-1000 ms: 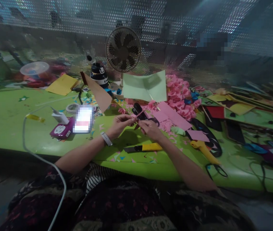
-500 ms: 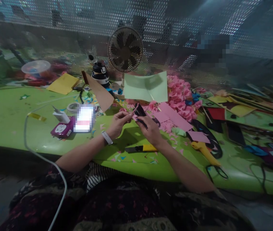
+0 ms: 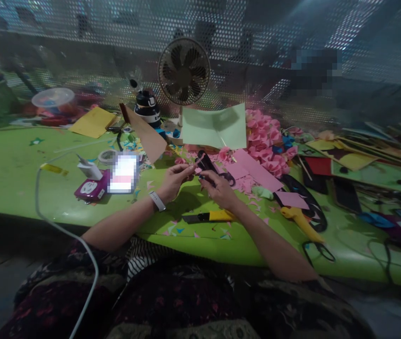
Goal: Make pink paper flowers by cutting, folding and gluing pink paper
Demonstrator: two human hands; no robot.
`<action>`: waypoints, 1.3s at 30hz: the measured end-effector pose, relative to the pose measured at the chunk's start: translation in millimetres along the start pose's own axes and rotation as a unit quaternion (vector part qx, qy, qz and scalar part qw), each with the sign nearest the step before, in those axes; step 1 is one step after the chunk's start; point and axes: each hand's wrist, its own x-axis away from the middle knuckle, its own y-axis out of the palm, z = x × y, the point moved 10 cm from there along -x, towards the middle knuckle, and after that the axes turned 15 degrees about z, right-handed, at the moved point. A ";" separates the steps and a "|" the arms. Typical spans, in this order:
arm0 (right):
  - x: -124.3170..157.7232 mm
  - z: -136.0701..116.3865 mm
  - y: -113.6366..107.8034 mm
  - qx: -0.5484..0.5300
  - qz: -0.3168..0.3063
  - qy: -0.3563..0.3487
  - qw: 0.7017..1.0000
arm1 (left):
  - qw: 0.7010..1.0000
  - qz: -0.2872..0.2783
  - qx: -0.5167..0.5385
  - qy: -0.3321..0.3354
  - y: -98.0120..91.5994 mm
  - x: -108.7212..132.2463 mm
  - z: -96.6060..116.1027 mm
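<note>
My left hand (image 3: pixel 175 180) pinches a small strip of pink paper (image 3: pixel 196 162) above the green table (image 3: pixel 17 179). My right hand (image 3: pixel 218 187) is closed on black scissors (image 3: pixel 207 164), whose blades point up and left at the strip. A white band sits on my left wrist. A yellow utility knife (image 3: pixel 209 216) lies on the table just below my hands. Pink paper sheets (image 3: pixel 257 172) and small pink scraps lie right of my right hand.
A small fan (image 3: pixel 183 71) and a pale green card (image 3: pixel 214 126) stand behind my hands, beside a heap of pink paper flowers (image 3: pixel 267 141). A phone (image 3: pixel 123 174), purple power strip (image 3: pixel 89 190) and white cable (image 3: pixel 45 212) lie left. A yellow glue gun (image 3: pixel 299 220) and stacked coloured sheets lie right.
Both hands stayed at the same spot. The scissors tilted and shifted slightly against the pink strip; the view moved a little.
</note>
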 end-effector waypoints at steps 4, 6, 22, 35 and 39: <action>1.5 4.0 0.4 -0.010 0.010 0.014 1.000 | 1.000 -0.002 0.004 0.011 1.2 1.3 3.6; 1.8 1.7 -3.5 0.000 0.042 -0.004 0.999 | 1.000 -0.003 0.006 0.026 2.1 2.5 7.8; -1.8 8.8 -3.8 -0.025 0.014 0.027 0.999 | 0.999 -0.018 -0.010 0.037 4.7 3.4 10.2; -1.0 1.9 -16.3 0.047 0.095 -0.017 0.994 | 0.995 -0.018 -0.026 0.091 6.0 6.9 21.4; -5.2 2.7 -17.9 0.039 0.083 -0.025 0.995 | 0.996 -0.016 -0.026 0.085 4.2 4.0 17.5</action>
